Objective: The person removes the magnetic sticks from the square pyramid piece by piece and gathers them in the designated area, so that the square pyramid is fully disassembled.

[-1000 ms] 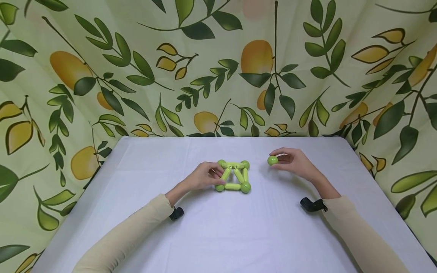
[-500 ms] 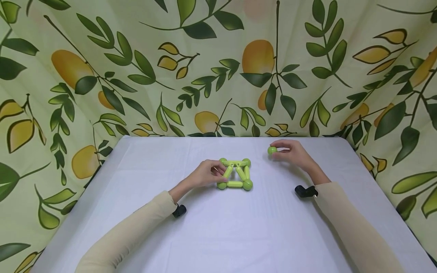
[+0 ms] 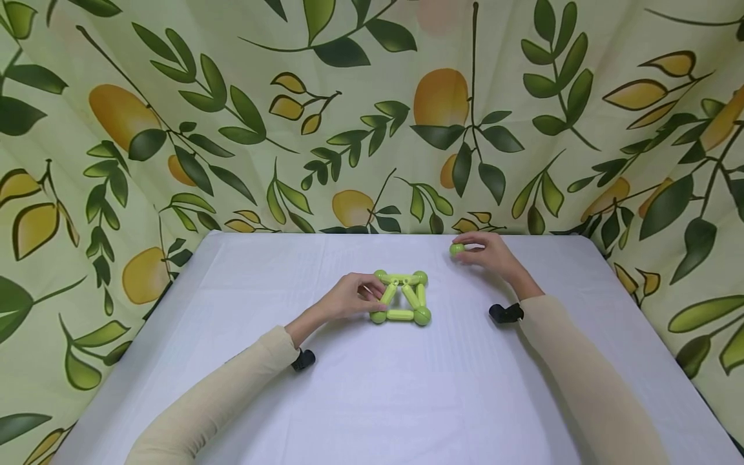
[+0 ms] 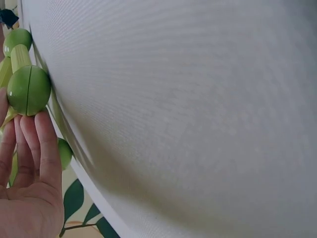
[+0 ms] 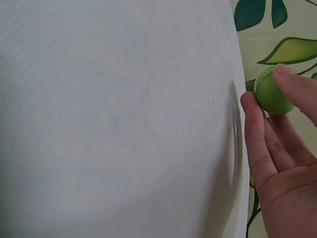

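Note:
A frame of light green rods and green balls (image 3: 400, 315) lies near the middle of the white table, with a ball at each corner and two rods leaning together inside. My left hand (image 3: 352, 296) holds its left side, thumb and fingers about the rod there. In the left wrist view the fingers reach under a corner ball (image 4: 28, 90). Farther back and to the right, my right hand (image 3: 488, 252) pinches a loose green ball (image 3: 456, 250) between thumb and fingertips. The right wrist view shows a seam around that ball (image 5: 272, 91). A gap separates it from the frame.
White cloth covers the table (image 3: 360, 394). A curtain (image 3: 372, 116) printed with leaves and fruit stands along the back and sides. Black wrist cameras are worn at the left sleeve (image 3: 232, 381) and right sleeve (image 3: 581, 368).
My right hand has carried the loose ball farther back and slightly left. The left hand keeps its hold on the frame, which has barely shifted.

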`<state>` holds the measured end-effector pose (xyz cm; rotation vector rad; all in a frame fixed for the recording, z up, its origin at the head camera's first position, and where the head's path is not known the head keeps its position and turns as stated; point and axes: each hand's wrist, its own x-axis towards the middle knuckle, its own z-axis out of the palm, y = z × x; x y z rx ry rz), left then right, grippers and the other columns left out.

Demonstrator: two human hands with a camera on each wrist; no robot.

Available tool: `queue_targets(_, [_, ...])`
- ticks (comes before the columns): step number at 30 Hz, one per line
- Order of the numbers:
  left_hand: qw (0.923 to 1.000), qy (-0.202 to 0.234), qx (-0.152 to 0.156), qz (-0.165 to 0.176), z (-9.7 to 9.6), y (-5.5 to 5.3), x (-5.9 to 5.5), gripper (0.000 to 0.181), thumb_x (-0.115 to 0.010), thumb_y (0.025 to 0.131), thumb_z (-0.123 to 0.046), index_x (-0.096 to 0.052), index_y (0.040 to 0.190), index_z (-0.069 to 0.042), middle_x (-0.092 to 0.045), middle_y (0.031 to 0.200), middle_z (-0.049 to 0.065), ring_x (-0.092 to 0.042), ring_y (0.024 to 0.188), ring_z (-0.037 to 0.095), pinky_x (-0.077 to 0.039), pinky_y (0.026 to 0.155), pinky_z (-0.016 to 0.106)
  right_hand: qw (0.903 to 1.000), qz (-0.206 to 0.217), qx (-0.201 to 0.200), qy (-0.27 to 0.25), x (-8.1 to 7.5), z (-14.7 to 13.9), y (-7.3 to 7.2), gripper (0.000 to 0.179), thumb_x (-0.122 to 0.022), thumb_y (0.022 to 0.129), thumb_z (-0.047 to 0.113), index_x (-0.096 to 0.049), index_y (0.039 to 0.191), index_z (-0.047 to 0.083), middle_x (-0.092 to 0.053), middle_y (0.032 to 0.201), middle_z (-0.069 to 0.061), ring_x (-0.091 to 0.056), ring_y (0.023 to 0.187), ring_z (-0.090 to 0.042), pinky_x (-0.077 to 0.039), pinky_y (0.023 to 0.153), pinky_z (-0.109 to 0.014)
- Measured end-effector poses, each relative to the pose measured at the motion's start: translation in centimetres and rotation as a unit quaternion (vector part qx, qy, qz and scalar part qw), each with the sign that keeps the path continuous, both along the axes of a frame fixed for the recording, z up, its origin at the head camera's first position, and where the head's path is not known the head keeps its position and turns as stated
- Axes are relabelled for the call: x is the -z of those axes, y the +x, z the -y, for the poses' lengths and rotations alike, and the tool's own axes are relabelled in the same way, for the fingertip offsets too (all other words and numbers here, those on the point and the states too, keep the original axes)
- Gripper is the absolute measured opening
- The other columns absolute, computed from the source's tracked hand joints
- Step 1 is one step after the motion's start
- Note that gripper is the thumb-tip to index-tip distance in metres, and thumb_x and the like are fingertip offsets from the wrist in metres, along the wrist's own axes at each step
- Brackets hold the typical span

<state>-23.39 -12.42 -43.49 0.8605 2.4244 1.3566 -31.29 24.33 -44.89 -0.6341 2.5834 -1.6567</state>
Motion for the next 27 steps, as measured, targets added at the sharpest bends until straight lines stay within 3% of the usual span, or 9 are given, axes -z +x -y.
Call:
queue_targets(5, [1.0000,-0.006,0.001,0.004,0.0,0.1,0.0,0.023,-0.085,0.085,-0.009,-0.071,0.103,-0.003,-0.068,0.094,0.002,-0.065,0.085,0.016,-0.056,0.082,0.029,0.9996,-0.005,0.016,0.023,-0.1,0.8,-0.6,0.042,-0.079,0.089,0.004,-0.063,0.127,-0.008,-0.062,0.128,-0.025,-0.060,0.117,-0.038,-0.053,0.090,-0.024])
queue_targets(13, [0.9999,-0.016,-0.001,0.007,0.0,0.2,-0.1,0.022,-0.084,0.086,-0.008,-0.071,0.103,-0.005,-0.067,0.094,0.000,-0.065,0.085,0.015,-0.056,0.082,0.028,0.9982,0.015,0.041,0.040,-0.1,1.2,-1.2,0.037,-0.079,0.090,0.005,-0.068,0.124,-0.006,-0.062,0.129,-0.023,-0.062,0.115,-0.037,-0.053,0.095,-0.039])
queue_targets(22, [1.0000,-0.006,0.006,0.005,0.0,0.2,-0.1,0.024,-0.084,0.086,-0.010,-0.070,0.105,-0.002,-0.068,0.096,0.005,-0.065,0.086,0.020,-0.056,0.082,0.032,0.9981,0.028,0.041,0.035,0.1,1.5,-1.8,0.036,-0.078,0.090,0.002,-0.067,0.123,-0.008,-0.064,0.125,-0.025,-0.062,0.112,-0.037,-0.051,0.087,-0.020])
queue_targets(27, [1.0000,-0.003,0.004,0.005,-0.2,0.4,-0.3,0.025,-0.083,0.086,-0.006,-0.070,0.106,0.002,-0.068,0.099,0.011,-0.065,0.089,0.027,-0.056,0.083,0.039,0.9977,0.037,0.043,0.037,0.1,1.4,-1.7,0.040,-0.078,0.090,0.003,-0.065,0.126,-0.009,-0.062,0.128,-0.025,-0.062,0.114,-0.037,-0.052,0.091,-0.025])
